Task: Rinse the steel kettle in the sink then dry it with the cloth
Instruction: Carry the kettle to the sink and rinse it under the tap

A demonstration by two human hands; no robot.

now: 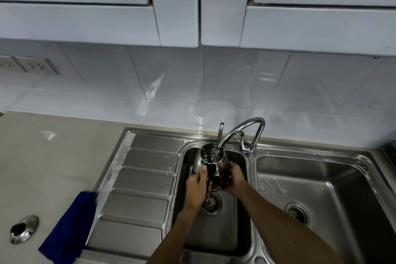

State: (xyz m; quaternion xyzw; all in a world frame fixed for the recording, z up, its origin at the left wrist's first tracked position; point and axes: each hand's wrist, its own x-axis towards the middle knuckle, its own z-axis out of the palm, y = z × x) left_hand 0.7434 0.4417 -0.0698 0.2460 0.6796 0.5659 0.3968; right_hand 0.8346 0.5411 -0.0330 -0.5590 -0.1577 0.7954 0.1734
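Note:
A shiny steel kettle point(209, 157) hangs over the small left sink basin point(233, 227), its open mouth under the curved tap spout point(242, 129). A thin stream of water runs into it. My left hand point(198, 187) grips the kettle's near side, thumb up on the rim. My right hand point(234, 180) holds the kettle from the right. The kettle's thin spout point(220, 133) points up at the back. A dark blue cloth point(68, 227) lies folded at the left edge of the draining board, apart from both hands.
The ribbed steel draining board point(139, 188) lies left of the basin and a larger wet basin point(321, 199) lies to the right. A round steel-rimmed hole point(23, 229) sits in the beige counter point(53, 156). White cupboards point(192, 6) hang overhead; wall sockets point(27, 65) are far left.

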